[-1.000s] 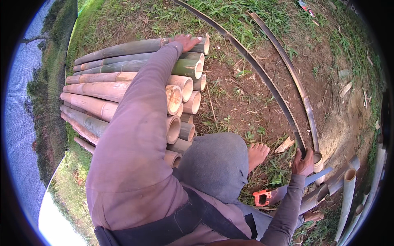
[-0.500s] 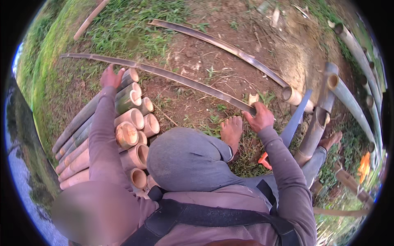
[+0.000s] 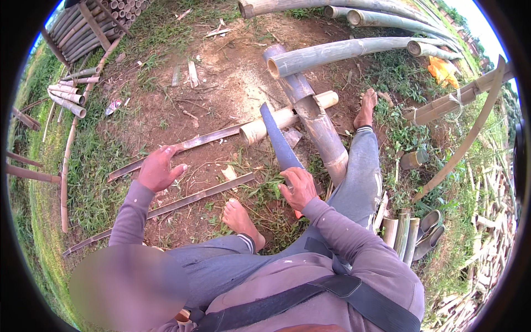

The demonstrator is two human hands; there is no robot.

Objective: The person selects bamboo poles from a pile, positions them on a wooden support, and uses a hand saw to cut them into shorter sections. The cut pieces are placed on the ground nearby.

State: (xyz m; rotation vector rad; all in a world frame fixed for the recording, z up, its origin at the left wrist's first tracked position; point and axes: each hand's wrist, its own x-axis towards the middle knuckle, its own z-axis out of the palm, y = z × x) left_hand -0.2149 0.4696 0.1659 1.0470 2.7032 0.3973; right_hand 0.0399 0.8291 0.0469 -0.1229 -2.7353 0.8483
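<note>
My left hand (image 3: 159,169), thumb and fingers apart, hovers over the left part of a split bamboo strip (image 3: 207,138) on the ground; whether it touches is unclear. My right hand (image 3: 298,188) is over the lower end of a hand saw (image 3: 274,135), fingers spread and curved. A bit of the orange saw handle shows below that hand. The blade leans across a pale bamboo tube (image 3: 260,128), which rests in a notched, thick bamboo piece (image 3: 321,127). Nearer my bare foot, a second split strip (image 3: 188,200) lies on the ground, apart from both hands.
Long bamboo poles (image 3: 343,52) stretch across the far right. A stack of bamboo (image 3: 83,33) stands far left, with several cut tubes (image 3: 69,97) before it. An orange cloth or bag (image 3: 442,72) and a pair of shoes (image 3: 428,232) lie on the right, beside offcuts (image 3: 487,249).
The near strip has been let go and lies on the ground. My view has swung right. My right hand has moved to the saw; my left hand is over the far strip.
</note>
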